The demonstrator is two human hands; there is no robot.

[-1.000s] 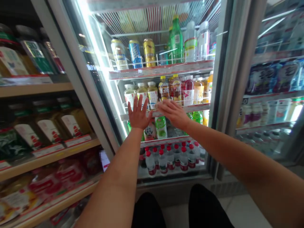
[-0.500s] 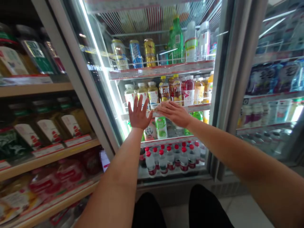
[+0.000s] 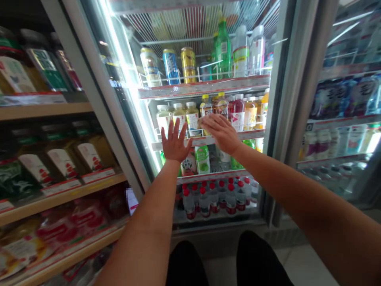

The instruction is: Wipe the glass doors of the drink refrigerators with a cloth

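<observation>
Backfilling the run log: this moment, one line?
left hand: open, empty | right hand: open, empty | contact: unclear | ahead: lit cooler, bottles, cans

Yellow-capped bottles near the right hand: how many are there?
2: one yellow-capped bottle on the left, another beside it on the right, both partly behind the right hand; more may be hidden.

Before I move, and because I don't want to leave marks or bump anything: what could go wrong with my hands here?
Reflections suggest glass ahead; your hands could smear it, though I can't tell whether they touch it. Your left hand and right hand are close together, so they might knock if one shifts sideways. The right hand also hides part of the yellow-capped bottles, so you might misjudge what is behind it.
</observation>
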